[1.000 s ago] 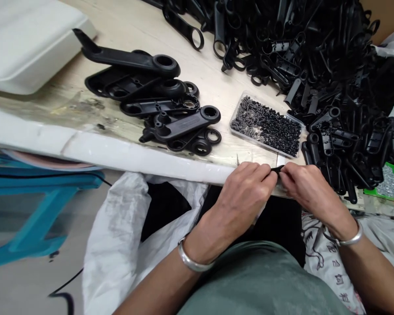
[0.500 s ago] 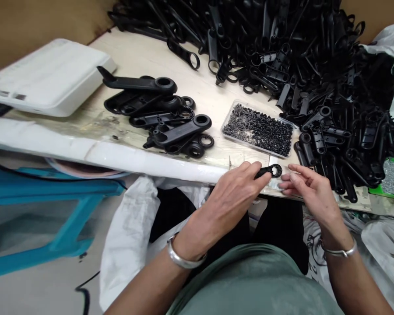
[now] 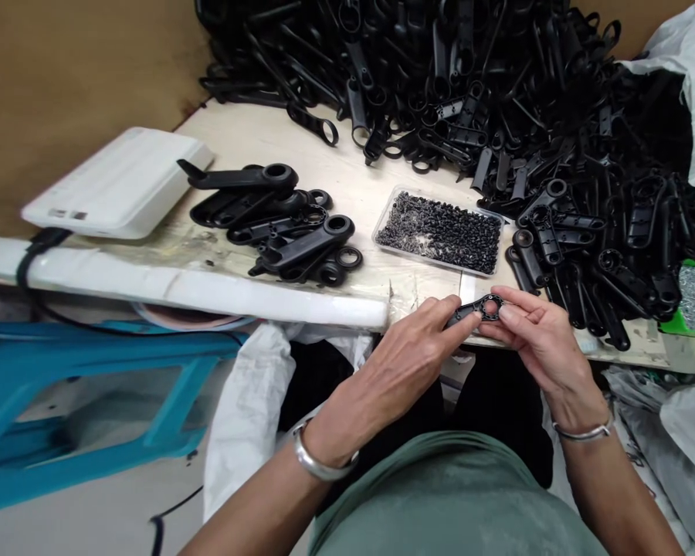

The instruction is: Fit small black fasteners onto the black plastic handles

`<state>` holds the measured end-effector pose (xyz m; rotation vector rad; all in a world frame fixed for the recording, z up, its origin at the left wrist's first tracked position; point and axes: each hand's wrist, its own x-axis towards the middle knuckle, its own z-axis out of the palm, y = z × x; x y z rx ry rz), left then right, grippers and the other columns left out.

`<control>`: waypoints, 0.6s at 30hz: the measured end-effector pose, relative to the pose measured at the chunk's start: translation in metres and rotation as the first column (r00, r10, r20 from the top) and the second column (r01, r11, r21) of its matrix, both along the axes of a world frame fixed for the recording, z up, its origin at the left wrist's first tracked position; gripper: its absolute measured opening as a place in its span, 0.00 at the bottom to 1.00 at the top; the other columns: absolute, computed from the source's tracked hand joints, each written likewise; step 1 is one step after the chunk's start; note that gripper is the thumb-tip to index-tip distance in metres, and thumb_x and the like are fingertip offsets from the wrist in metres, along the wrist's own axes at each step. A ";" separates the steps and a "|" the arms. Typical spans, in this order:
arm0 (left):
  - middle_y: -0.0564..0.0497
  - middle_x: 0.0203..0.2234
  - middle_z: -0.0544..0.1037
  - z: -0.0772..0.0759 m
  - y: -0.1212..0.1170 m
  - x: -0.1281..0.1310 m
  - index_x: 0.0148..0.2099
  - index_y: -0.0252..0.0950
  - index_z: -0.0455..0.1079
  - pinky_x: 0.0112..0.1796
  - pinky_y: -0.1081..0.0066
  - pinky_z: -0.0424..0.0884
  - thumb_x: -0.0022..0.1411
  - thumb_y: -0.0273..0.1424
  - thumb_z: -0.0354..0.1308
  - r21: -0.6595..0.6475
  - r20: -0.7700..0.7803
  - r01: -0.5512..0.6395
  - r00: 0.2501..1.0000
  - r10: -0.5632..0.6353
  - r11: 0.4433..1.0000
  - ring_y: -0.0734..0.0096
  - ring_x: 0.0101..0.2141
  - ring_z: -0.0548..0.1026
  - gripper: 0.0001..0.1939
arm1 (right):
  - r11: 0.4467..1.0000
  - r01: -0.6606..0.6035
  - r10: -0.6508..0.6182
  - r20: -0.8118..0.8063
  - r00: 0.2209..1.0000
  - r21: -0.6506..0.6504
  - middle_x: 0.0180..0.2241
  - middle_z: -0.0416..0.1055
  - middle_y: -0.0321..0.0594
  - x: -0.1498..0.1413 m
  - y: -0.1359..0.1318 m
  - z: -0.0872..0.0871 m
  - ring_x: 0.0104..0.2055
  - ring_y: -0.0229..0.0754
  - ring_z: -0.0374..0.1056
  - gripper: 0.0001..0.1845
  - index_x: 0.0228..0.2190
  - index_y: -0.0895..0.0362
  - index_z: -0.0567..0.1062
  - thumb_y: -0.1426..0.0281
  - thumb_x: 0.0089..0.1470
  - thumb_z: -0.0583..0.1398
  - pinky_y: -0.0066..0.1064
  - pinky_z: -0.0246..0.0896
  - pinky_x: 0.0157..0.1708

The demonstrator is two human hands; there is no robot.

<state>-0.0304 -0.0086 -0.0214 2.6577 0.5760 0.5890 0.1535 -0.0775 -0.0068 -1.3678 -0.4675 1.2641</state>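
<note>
A black plastic arm piece (image 3: 476, 309) with a ringed end lies between my two hands, just above the table's front edge. My left hand (image 3: 420, 340) is closed around its narrow end, with the forefinger along the near side. My right hand (image 3: 536, 328) pinches the ring end between thumb and fingers; whether a small part is also in that pinch is hidden. Beyond the hands stands a clear plastic tray (image 3: 382, 235) filled with tiny black pieces (image 3: 449, 232). To its left lies a small stack of similar black arms (image 3: 289, 224).
A large heap of black plastic arms (image 3: 533, 162) covers the back and right of the table (image 3: 202, 127). A white box (image 3: 116, 185) with a black cable (image 3: 43, 241) stands left. At far right is a green tray (image 3: 680, 324) of small metal pieces. A blue stool (image 3: 167, 401) stands below.
My right hand, earlier apart from the arm piece with fingers spread, has moved left and now grips its ring end. The view has shifted, bringing more of the stool in.
</note>
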 end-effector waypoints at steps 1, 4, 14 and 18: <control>0.44 0.46 0.69 -0.002 0.000 0.000 0.55 0.38 0.62 0.40 0.66 0.72 0.62 0.14 0.40 0.010 -0.014 0.001 1.000 -0.001 1.000 0.67 0.40 0.69 0.24 | 1.000 0.001 -0.001 -0.008 1.000 -0.002 0.32 0.78 0.39 0.000 0.000 -0.001 0.32 0.41 0.77 0.21 0.40 0.59 0.78 0.67 0.42 0.71 0.41 0.74 0.44; 0.43 0.47 0.69 -0.011 -0.001 0.001 0.57 0.37 0.62 0.41 0.64 0.72 0.62 0.15 0.41 0.041 -0.028 -0.003 1.000 0.004 0.999 0.65 0.41 0.69 0.25 | 1.000 0.014 -0.014 -0.030 0.999 -0.011 0.32 0.78 0.40 -0.003 0.002 -0.004 0.33 0.41 0.77 0.22 0.41 0.59 0.78 0.67 0.42 0.71 0.43 0.73 0.45; 0.39 0.48 0.69 -0.018 -0.003 0.006 0.59 0.32 0.60 0.39 0.63 0.73 0.56 0.11 0.41 0.172 -0.029 -0.027 0.999 0.033 0.985 0.62 0.40 0.69 0.30 | 0.998 0.060 -0.060 0.016 0.998 -0.005 0.33 0.77 0.39 -0.008 0.006 -0.009 0.32 0.42 0.76 0.27 0.42 0.59 0.79 0.61 0.38 0.72 0.45 0.73 0.46; 0.39 0.45 0.71 -0.020 -0.001 0.009 0.56 0.30 0.63 0.34 0.66 0.74 0.56 0.12 0.42 0.275 -0.015 -0.031 0.999 0.037 0.961 0.62 0.37 0.71 0.27 | 0.998 0.068 -0.068 0.016 0.998 0.017 0.33 0.77 0.39 -0.012 0.006 -0.010 0.34 0.41 0.75 0.29 0.42 0.59 0.79 0.61 0.37 0.73 0.42 0.74 0.44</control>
